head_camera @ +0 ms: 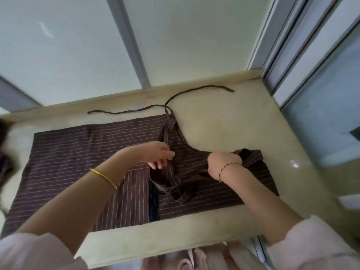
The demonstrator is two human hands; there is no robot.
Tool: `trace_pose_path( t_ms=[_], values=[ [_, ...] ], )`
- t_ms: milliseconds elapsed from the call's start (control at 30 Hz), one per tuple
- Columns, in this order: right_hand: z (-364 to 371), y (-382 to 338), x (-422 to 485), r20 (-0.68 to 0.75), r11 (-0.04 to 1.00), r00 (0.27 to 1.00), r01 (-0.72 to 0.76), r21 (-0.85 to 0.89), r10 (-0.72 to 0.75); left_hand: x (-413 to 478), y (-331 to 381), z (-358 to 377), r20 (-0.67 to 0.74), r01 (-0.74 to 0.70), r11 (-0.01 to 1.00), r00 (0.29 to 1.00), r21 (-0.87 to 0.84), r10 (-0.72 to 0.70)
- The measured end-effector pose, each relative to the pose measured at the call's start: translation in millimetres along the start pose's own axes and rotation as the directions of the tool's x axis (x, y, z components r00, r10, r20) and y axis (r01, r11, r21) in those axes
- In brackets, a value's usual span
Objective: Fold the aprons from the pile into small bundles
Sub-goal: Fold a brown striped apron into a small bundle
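A brown apron with thin pale stripes (pixel 74 160) lies spread flat on a beige stone counter (pixel 224 121). Its bib end points right, and its neck strap loop (pixel 175 190) lies bunched on the cloth. My left hand (pixel 155 154) hovers over the apron's middle and pinches a strap between curled fingers. At the bib's top edge (pixel 251 154), my right hand (pixel 224 162) grips the cloth, its fingers hidden under the fabric. Thin tie strings (pixel 171 98) trail across the counter toward the back wall.
A raised ledge (pixel 136 92) runs along the counter's back under white wall panels. Window frames and glass (pixel 315 78) stand at the right. More dark cloth (pixel 4 164) shows at the far left edge. The counter's front edge is close to my body.
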State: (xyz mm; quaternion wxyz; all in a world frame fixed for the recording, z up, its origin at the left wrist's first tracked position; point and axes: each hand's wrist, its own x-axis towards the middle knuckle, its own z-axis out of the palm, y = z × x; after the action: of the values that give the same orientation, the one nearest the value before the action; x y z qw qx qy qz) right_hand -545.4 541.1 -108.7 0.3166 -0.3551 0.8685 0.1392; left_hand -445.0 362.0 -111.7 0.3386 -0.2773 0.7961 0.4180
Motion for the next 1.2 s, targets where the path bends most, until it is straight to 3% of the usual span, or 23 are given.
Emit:
trace_pose_path(
  t_ms=[67,133,300,400,600,967,1067,1133,1200],
  values=[
    [-17,-12,8,-0.075,0.998,0.997,-0.021,0.06,0.026,-4,-20,-22,-0.217,-0.062,0.998,0.974,-0.01,0.059],
    [-33,-30,26,-0.225,0.991,0.973,0.074,0.107,-0.048,-6,-44,-43,-0.378,-0.057,0.996,0.923,0.063,0.077],
    [-64,-93,71,-0.421,0.947,0.887,0.28,0.157,-0.192,-1,-111,-94,-0.576,0.106,0.96,0.815,0.26,0.066],
    [-69,-124,99,-0.471,0.956,0.848,0.292,0.037,-0.241,2,-143,-113,-0.605,0.207,0.891,0.791,0.404,0.09],
    [-72,-148,138,-0.343,0.973,0.921,0.122,-0.196,-0.185,15,-191,-145,-0.532,0.294,0.709,0.836,0.641,0.134],
    [-92,-149,155,-0.197,0.959,0.979,-0.002,-0.285,-0.056,19,-204,-186,-0.242,0.063,0.827,0.966,0.558,0.09],
    [-98,-145,149,-0.367,0.979,0.93,-0.05,-0.195,-0.026,14,-199,-191,-0.36,0.03,0.834,0.91,0.551,0.205],
    [-106,-140,136,-0.518,0.985,0.855,-0.073,-0.155,-0.018,4,-195,-195,-0.497,0.027,0.8,0.797,0.599,0.345],
    [-114,-134,120,-0.636,0.976,0.768,-0.076,-0.202,-0.072,-14,-192,-198,-0.548,0.039,0.745,0.704,0.666,0.452]
  ],
)
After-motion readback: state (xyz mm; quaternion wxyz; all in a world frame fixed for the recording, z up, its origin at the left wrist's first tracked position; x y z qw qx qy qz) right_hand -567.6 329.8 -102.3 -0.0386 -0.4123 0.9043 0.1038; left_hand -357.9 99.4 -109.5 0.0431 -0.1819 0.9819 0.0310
